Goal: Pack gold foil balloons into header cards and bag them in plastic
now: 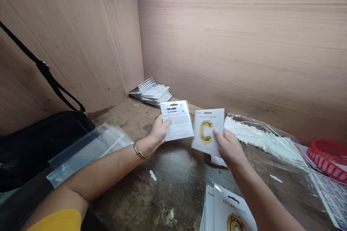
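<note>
Balloon card (207, 124): white, gold letter C. Second card (177, 122): white, black print. Basket (328, 160): red lattice. Sleeve (55, 222): yellow.

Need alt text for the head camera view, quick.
The left hand holds a balloon pack with its printed back showing, and the right hand holds a pack with a gold letter C, over a worn wooden bench. More packs sit stacked by the back wall; a clear bag of white sticks and a red basket lie to the right.
</note>
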A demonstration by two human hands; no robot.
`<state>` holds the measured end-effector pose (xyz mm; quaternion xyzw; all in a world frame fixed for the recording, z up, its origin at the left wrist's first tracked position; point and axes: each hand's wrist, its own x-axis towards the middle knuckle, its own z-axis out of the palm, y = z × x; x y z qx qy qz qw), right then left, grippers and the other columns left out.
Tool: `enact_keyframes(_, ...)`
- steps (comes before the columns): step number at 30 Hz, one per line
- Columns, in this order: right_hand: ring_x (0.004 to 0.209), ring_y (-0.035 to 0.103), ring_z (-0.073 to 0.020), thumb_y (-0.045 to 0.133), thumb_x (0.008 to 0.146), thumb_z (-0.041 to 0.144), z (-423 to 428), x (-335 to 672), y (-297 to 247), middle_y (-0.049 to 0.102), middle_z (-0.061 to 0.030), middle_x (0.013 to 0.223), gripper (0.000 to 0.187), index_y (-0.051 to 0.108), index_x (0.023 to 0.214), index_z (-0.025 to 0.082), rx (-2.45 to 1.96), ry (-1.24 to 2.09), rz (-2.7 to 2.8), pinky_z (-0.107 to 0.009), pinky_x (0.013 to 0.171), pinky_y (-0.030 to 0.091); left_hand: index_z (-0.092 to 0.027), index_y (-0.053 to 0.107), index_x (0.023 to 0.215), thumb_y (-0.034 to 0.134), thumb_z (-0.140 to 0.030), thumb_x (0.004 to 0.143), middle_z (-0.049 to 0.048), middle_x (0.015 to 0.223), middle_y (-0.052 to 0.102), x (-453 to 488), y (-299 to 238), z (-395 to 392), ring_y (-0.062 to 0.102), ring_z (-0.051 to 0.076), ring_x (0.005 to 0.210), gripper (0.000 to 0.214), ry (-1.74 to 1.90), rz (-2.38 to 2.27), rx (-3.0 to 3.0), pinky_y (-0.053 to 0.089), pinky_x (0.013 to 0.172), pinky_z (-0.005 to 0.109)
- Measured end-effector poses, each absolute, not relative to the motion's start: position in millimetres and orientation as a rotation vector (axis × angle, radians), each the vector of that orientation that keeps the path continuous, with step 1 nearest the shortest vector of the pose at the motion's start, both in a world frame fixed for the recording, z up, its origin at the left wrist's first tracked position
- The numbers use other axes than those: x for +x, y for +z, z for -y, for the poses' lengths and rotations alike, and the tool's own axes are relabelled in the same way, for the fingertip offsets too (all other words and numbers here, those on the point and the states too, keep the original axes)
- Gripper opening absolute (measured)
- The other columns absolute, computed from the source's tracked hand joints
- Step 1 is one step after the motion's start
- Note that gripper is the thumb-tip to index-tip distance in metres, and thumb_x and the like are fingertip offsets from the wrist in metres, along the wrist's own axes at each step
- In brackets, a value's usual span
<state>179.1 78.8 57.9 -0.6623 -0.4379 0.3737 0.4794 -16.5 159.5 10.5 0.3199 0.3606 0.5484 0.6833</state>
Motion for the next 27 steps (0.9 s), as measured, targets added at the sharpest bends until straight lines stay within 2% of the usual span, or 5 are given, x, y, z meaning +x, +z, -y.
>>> enact_keyframes(3,0.121,0.055,-0.0392,0.054,0.081,0.033,-84,160,60,0.068,-0.0145,0.120,0.042,0.064,0.119,0.019,-1.747,0.467,1.439,-0.055,0.104,0.038,-0.018,0.057,0.099,0.076,-0.032,0.074,0.0067,0.102,0.071,-6,11,-152,0.066,0.025,0.100,0.035,1.244,-0.802,0.725,0.051,0.092,0.043)
enact_keyframes(9,0.141,0.030,-0.0403,0.060,0.075,0.028,-88,110,35,0.028,-0.0219,0.155,0.076,0.039,0.145,0.007,-1.687,0.435,1.848,-0.053,0.111,0.033,-0.016,0.060,0.113,0.078,-0.045,0.073,0.0119,0.113,0.069,18,12,-131,0.063,0.028,0.109,0.053,1.106,-0.514,0.857,0.047,0.099,0.041)
enact_keyframes(15,0.141,0.028,-0.0384,0.066,0.074,0.048,-82,145,44,0.042,-0.0216,0.148,0.075,0.051,0.135,0.008,-1.648,0.371,1.506,-0.058,0.115,0.019,-0.015,0.061,0.108,0.084,-0.034,0.064,0.0118,0.111,0.070,-2,6,-145,0.066,0.029,0.102,0.053,1.081,-0.544,0.737,0.050,0.094,0.046)
enact_keyframes(21,0.112,0.063,-0.0358,0.078,0.063,0.048,-92,151,37,0.072,-0.0150,0.111,0.057,0.069,0.109,0.016,-1.212,1.659,0.970,-0.053,0.098,0.046,-0.015,0.062,0.105,0.081,-0.039,0.068,0.0124,0.108,0.070,-1,7,-133,0.066,0.028,0.100,0.048,1.047,-0.594,0.886,0.050,0.092,0.045)
enact_keyframes(27,0.106,0.066,-0.0348,0.085,0.058,0.035,-95,139,7,0.075,-0.0112,0.105,0.044,0.072,0.096,0.018,-1.135,1.502,0.772,-0.052,0.096,0.050,-0.015,0.064,0.103,0.056,-0.034,0.087,0.0119,0.102,0.071,-6,4,-166,0.066,0.026,0.097,0.026,1.060,-1.014,1.575,0.051,0.089,0.039)
